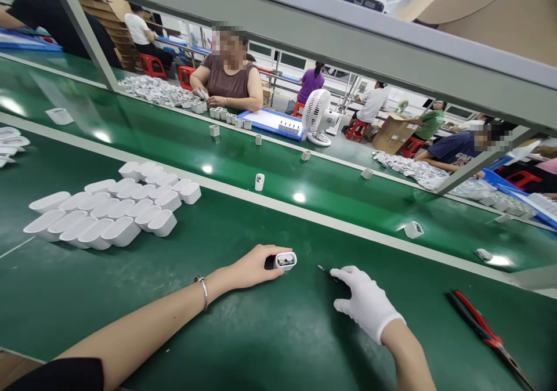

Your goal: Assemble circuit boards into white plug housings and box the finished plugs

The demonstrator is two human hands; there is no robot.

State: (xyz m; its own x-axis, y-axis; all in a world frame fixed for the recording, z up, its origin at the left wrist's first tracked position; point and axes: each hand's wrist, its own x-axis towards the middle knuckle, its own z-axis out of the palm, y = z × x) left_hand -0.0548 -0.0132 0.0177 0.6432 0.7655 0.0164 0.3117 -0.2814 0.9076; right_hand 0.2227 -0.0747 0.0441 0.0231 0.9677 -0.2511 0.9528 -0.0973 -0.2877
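My bare left hand (255, 266), steel bangle (202, 291) at the wrist, rests on the matte green mat (243, 333) w/ fingers closed around a small white plastic shell (285, 260), rounded corners, open end facing me, dark circuit parts visible inside. The shell lies on its side on the mat, just inside the pale strip (304, 214) that edges the glossy green belt (278, 165). My right hand (364, 301), in a white knit cotton glove, sits just right of the shell, fingers curled, tips touching a thin dark tool (324, 270) flat on the mat; can't tell whether it's gripped or only touched. Well left of the shell, smooth oval white casings (108, 211) stand packed in neat rows, open sides down. Far right of the shell, red-handled pliers (483, 327) lie on the mat. Beyond the shell, across the strip, single white units (259, 181) stand spaced along the belt. Further back, a person in a brown sleeveless top (228, 80) works beside a heap of white parts (152, 89), w/ a blue tray (272, 123) and a white desk fan (317, 115) alongside.
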